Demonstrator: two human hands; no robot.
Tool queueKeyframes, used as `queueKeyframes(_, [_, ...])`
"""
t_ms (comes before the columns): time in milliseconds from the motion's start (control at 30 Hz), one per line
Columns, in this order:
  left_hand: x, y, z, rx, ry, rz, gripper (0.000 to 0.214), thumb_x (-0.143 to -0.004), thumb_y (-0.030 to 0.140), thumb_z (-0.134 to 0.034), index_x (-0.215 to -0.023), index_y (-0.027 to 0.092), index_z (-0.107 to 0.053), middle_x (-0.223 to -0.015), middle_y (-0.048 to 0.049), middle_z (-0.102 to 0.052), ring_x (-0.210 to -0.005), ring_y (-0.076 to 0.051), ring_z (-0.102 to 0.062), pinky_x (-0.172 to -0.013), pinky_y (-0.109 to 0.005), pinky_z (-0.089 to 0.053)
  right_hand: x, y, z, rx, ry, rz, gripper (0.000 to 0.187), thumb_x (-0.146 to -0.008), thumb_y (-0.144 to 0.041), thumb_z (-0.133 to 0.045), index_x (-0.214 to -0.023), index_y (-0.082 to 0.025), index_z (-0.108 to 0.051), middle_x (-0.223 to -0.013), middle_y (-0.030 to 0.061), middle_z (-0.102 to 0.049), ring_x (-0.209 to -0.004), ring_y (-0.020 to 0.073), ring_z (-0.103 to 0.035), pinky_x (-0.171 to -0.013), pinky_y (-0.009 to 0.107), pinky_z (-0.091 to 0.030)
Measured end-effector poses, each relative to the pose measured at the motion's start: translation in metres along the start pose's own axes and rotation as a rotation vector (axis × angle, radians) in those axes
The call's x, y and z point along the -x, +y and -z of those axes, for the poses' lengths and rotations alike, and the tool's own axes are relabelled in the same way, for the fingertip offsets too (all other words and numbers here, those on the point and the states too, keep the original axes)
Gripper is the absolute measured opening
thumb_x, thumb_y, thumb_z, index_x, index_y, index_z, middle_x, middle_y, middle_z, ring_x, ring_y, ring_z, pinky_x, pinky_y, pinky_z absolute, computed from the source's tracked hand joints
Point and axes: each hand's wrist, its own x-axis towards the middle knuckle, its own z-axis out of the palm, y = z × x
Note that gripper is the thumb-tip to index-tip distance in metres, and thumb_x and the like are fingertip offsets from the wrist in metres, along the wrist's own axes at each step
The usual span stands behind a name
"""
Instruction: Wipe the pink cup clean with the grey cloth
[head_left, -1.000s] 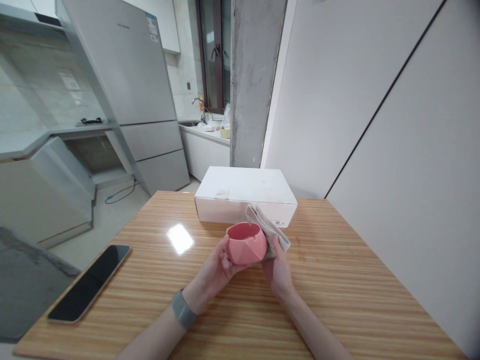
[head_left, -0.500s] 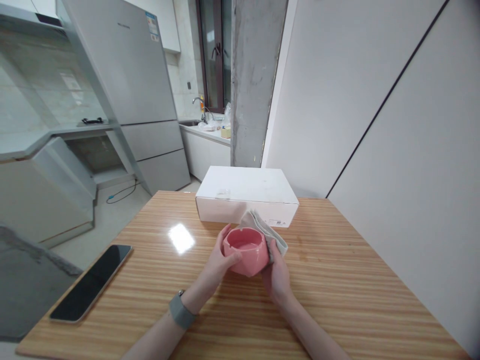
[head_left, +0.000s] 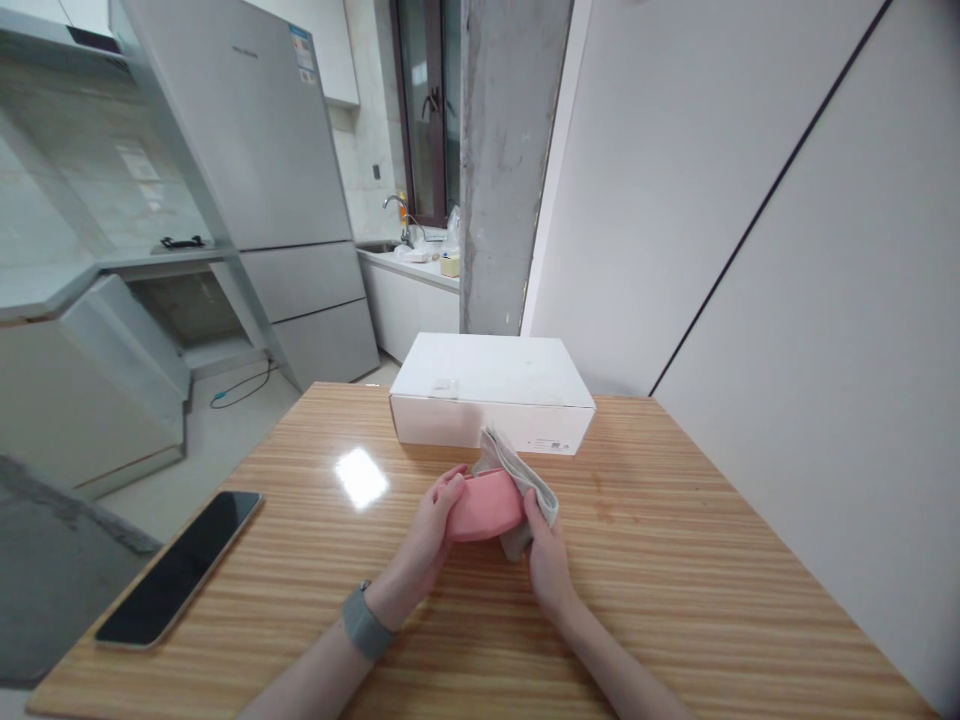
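A pink ashtray is tilted over the table so that its smooth underside and side face me, and its inside is hidden. My left hand grips it at the left edge, thumb on the near side. On its right, a folded grey-beige cloth is pressed against the ashtray. My right hand is closed on this cloth, with the thumb on top and the other fingers partly hidden behind it.
A white box lies on the wooden table just beyond my hands. A phone rests near the table's left edge. To the right stands a white wall, and at the back left a fridge.
The ashtray has been turned from showing its open, notched top to showing its underside. My right hand and the cloth have shifted slightly left and down along its side.
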Motion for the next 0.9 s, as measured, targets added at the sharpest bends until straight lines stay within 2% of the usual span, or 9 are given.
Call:
queueKeyframes(133, [0.0,0.0,0.002,0.013,-0.045,0.024,0.055,-0.075,0.052,-0.074,-0.113,0.014,-0.065,-0.105,-0.0095,-0.071,-0.101,-0.025,-0.064,-0.089,-0.034,-0.047,0.008,-0.002,-0.002,0.077,-0.106,0.125,0.046,-0.078,-0.055,-0.071,-0.114,-0.027,-0.072,-0.117,0.0048,-0.073,-0.128,0.0268,-0.054,-0.115,0.045,-0.032])
queueKeyframes(200, [0.001,0.002,0.001,0.031,-0.098,0.037,0.048,-0.079,0.051,-0.071,-0.109,0.014,-0.067,-0.103,-0.0093,-0.071,-0.101,-0.024,-0.064,-0.09,-0.034,-0.047,0.008,-0.002,-0.003,0.099,-0.118,0.14,0.043,-0.079,-0.053,-0.071,-0.113,-0.027,-0.072,-0.116,0.0045,-0.073,-0.129,0.0264,-0.053,-0.116,0.045,-0.03])
queueKeyframes(267, [0.002,0.007,0.0,0.069,-0.18,0.068,0.047,-0.082,0.052,-0.067,-0.107,0.013,-0.068,-0.106,-0.0105,-0.071,-0.107,-0.025,-0.062,-0.094,-0.034,-0.046,0.006,-0.002,-0.002,0.056,-0.073,0.097,0.042,-0.078,-0.054,-0.071,-0.11,-0.027,-0.074,-0.116,0.0044,-0.074,-0.126,0.027,-0.056,-0.113,0.044,-0.036])
queueKeyframes(367, [0.004,0.018,-0.003,0.146,-0.325,0.164,0.048,-0.083,0.054,-0.063,-0.106,0.012,-0.069,-0.112,-0.0114,-0.07,-0.115,-0.027,-0.059,-0.099,-0.036,-0.045,-0.004,-0.002,0.002,-0.038,0.06,0.004,0.04,-0.075,-0.054,-0.073,-0.103,-0.025,-0.075,-0.111,0.0028,-0.075,-0.118,0.0262,-0.062,-0.105,0.039,-0.044])
queueKeyframes(467, [0.005,0.022,-0.003,0.123,-0.364,0.221,0.037,-0.081,0.04,-0.069,-0.109,0.016,-0.07,-0.115,-0.0085,-0.069,-0.117,-0.025,-0.058,-0.099,-0.034,-0.045,-0.017,-0.005,0.008,-0.119,0.151,-0.063,0.038,-0.074,-0.052,-0.073,-0.1,-0.024,-0.075,-0.107,0.0008,-0.076,-0.111,0.0238,-0.065,-0.1,0.035,-0.047])
queueKeyframes(567, [0.005,0.015,-0.001,0.027,-0.346,0.145,0.042,-0.079,0.032,-0.074,-0.118,0.018,-0.067,-0.121,-0.0094,-0.067,-0.117,-0.026,-0.059,-0.102,-0.038,-0.043,-0.023,-0.011,0.009,-0.202,0.13,-0.098,0.038,-0.074,-0.052,-0.074,-0.097,-0.022,-0.075,-0.104,0.0012,-0.077,-0.109,0.024,-0.065,-0.099,0.035,-0.048])
queueKeyframes(700, [0.005,0.004,-0.001,0.021,-0.36,0.006,0.052,-0.074,0.045,-0.078,-0.116,0.016,-0.069,-0.121,-0.0123,-0.068,-0.12,-0.031,-0.057,-0.108,-0.043,-0.038,-0.015,-0.018,0.002,-0.29,0.04,-0.193,0.041,-0.071,-0.055,-0.074,-0.093,-0.021,-0.077,-0.099,0.0035,-0.078,-0.109,0.0275,-0.066,-0.1,0.039,-0.048])
queueKeyframes(767, [0.006,0.003,-0.003,0.051,-0.398,0.006,0.053,-0.074,0.048,-0.077,-0.116,0.016,-0.069,-0.121,-0.0119,-0.068,-0.122,-0.031,-0.055,-0.109,-0.043,-0.037,-0.012,-0.018,-0.001,-0.296,0.008,-0.214,0.043,-0.071,-0.056,-0.074,-0.095,-0.02,-0.076,-0.102,0.0043,-0.078,-0.11,0.0278,-0.066,-0.102,0.04,-0.047])
queueKeyframes(900, [0.009,0.005,-0.003,0.107,-0.425,0.025,0.052,-0.076,0.043,-0.077,-0.121,0.02,-0.066,-0.124,-0.0102,-0.066,-0.124,-0.03,-0.054,-0.108,-0.043,-0.039,-0.011,-0.014,0.002,-0.252,0.02,-0.156,0.045,-0.072,-0.057,-0.073,-0.1,-0.021,-0.075,-0.108,0.0044,-0.076,-0.117,0.0274,-0.062,-0.107,0.04,-0.042])
